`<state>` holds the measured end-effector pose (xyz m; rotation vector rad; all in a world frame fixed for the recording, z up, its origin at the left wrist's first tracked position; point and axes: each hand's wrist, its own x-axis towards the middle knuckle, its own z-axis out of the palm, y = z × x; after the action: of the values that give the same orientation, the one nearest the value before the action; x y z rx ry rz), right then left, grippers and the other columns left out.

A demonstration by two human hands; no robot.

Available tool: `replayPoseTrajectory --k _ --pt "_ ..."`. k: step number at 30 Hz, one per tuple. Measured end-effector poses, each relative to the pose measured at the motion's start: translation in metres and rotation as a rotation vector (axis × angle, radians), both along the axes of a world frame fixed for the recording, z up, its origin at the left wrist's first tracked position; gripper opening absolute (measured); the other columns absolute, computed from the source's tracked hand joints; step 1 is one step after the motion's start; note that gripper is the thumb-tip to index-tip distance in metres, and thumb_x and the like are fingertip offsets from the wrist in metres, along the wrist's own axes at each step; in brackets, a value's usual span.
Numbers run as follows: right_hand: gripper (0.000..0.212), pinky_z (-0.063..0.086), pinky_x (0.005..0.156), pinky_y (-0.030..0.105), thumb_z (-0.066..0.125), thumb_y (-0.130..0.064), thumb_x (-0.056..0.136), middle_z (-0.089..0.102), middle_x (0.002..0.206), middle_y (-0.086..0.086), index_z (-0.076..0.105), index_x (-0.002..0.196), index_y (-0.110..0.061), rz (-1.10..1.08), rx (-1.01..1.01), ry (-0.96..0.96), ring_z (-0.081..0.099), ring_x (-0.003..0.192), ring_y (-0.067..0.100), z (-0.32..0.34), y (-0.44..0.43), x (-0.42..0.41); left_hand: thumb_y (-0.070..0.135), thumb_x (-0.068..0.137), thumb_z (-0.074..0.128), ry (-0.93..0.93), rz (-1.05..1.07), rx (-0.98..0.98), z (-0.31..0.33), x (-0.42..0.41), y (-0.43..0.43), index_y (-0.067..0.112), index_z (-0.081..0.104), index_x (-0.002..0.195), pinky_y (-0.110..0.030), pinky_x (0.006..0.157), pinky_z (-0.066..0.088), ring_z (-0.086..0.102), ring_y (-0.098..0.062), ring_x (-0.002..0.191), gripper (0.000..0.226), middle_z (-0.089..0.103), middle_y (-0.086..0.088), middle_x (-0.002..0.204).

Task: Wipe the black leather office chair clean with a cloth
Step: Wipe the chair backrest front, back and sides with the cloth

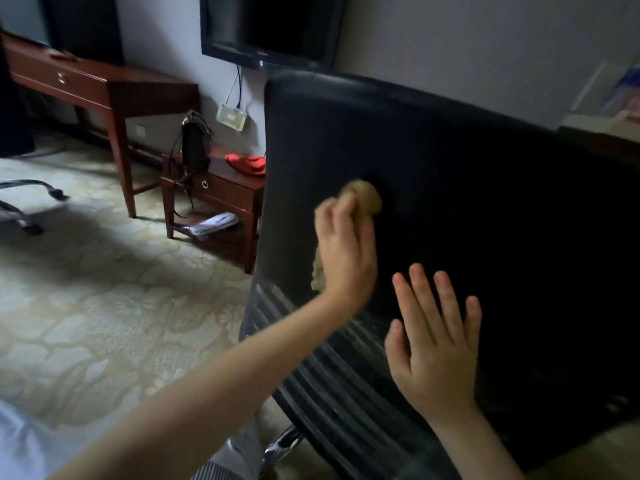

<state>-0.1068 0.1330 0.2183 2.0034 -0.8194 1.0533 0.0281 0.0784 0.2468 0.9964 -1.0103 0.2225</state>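
Observation:
The black leather office chair (467, 188) fills the right half of the view, its broad back facing me and its ribbed lower part catching light near the bottom. My left hand (346, 247) grips a bunched yellowish cloth (363, 197) and presses it against the chair back near its left edge; part of the cloth hangs out below the palm. My right hand (436, 341) lies flat on the chair back lower down, fingers straight and spread.
A low wooden side table (221, 192) with a black bag (194, 147) and a red item stands just left of the chair. A wooden desk (86, 81) lines the far wall, under a wall-mounted TV (270, 26). Another chair's base (31, 202) sits at far left on patterned carpet.

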Motion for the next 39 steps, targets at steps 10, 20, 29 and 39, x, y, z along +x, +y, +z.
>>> replayPoseTrajectory --k 10,20,29,39 --pt "0.053 0.003 0.116 0.043 0.039 -0.023 0.091 0.013 0.157 -0.003 0.031 0.142 -0.016 -0.154 -0.021 0.114 0.006 0.145 0.014 0.006 0.01 -0.051 0.025 0.098 0.039 -0.843 0.095 -0.239 -0.058 -0.023 0.008 0.02 0.051 0.11 -0.03 0.079 0.04 0.047 -0.021 0.092 0.018 0.043 -0.006 0.107" --pt "0.049 0.005 0.115 0.044 0.042 -0.022 0.089 0.038 0.143 0.002 0.04 0.138 -0.016 -0.211 -0.052 0.127 0.014 0.144 0.016 0.01 0.011 -0.087 0.019 0.09 0.037 -0.02 0.015 0.072 0.027 0.015 0.006 0.006 0.042 0.123 -0.009 0.088 0.028 0.04 -0.017 0.101 0.036 0.041 -0.019 0.116" --pt "0.051 0.007 0.115 0.043 0.042 -0.021 0.088 0.036 0.145 0.003 0.039 0.138 -0.016 -0.208 -0.025 0.106 0.015 0.144 0.018 0.006 0.032 -0.103 0.026 0.098 0.034 -0.39 -0.027 -0.152 0.001 -0.067 0.03 0.015 0.043 0.111 -0.033 0.083 0.043 0.044 -0.022 0.097 0.019 0.037 -0.005 0.113" --pt "0.039 0.01 0.116 0.04 0.041 -0.016 0.09 0.038 0.142 0.004 0.047 0.128 -0.014 -0.143 -0.114 0.172 0.012 0.145 0.015 0.01 0.043 -0.116 0.016 0.087 0.055 -1.138 0.037 -0.307 -0.018 -0.036 0.025 0.02 0.048 0.113 -0.037 0.076 0.045 0.049 -0.023 0.091 0.027 0.042 -0.006 0.11"
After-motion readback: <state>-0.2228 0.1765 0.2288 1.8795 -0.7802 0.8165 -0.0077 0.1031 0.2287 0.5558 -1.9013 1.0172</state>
